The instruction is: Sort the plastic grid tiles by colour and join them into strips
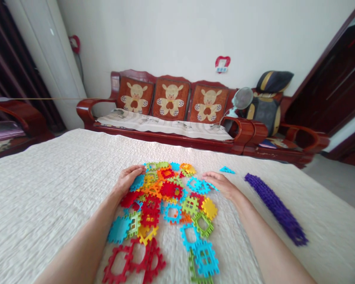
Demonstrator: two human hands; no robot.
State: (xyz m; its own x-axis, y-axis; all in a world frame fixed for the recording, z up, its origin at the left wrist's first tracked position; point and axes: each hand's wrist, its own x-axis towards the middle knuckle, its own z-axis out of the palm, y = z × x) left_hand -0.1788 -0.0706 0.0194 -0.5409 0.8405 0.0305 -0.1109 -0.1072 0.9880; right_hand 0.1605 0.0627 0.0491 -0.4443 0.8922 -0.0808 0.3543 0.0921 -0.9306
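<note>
Many flat plastic pieces with notched edges lie in a loose pile on the pale quilted cover, among them a red piece (171,190), a yellow piece (209,208) and a blue piece (206,258). My left hand (129,178) rests against the pile's upper left edge, fingers stretched towards the blue and green pieces. On the right side my right hand (220,182) is spread beside some blue pieces (198,185), its fingertips near them. Neither hand visibly grips a piece.
A purple stack of linked pieces (275,207) lies to the right, and a blue triangle (227,170) sits beyond my right hand. Behind the covered surface (62,177) stand a wooden sofa (165,134) with bear cushions, a small fan (242,98) and an armchair (307,138).
</note>
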